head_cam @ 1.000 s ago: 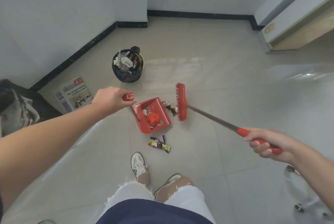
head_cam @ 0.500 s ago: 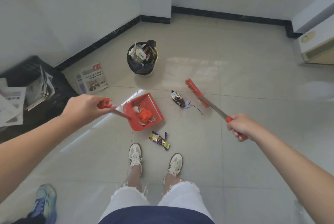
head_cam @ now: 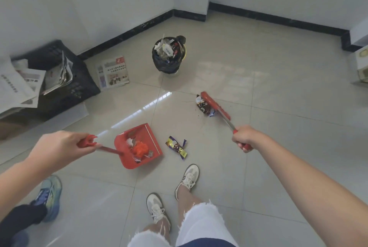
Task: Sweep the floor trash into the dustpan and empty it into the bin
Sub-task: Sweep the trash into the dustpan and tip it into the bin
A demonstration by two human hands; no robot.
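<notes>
Change: over the last second the dustpan (head_cam: 139, 145) has been drawn back toward the feet, and the broom head (head_cam: 215, 105) has been carried away from its lip, out to the dark wrapper (head_cam: 204, 105); a fresh stroke is judged to be starting, with that wrapper to be dragged back across the tiles.
Left hand (head_cam: 59, 147): closed around the red dustpan handle (head_cam: 88, 141); the pan is held low, its open edge turned toward the right, though whether it rests on the floor cannot be told from above.
Dustpan load: an orange scrap and a few pale bits are already carried inside.
Bin (head_cam: 169, 53): seen well beyond the pan, lined in black and nearly full; emptying is not yet due.
Purple wrapper (head_cam: 176, 147): left lying just right of the pan, apart from it, not yet swept.
Dark wrapper: lying against the broom head's left side.
Right hand (head_cam: 244, 137): clamped on the red grip of the broom shaft, with the head reached out ahead.
</notes>
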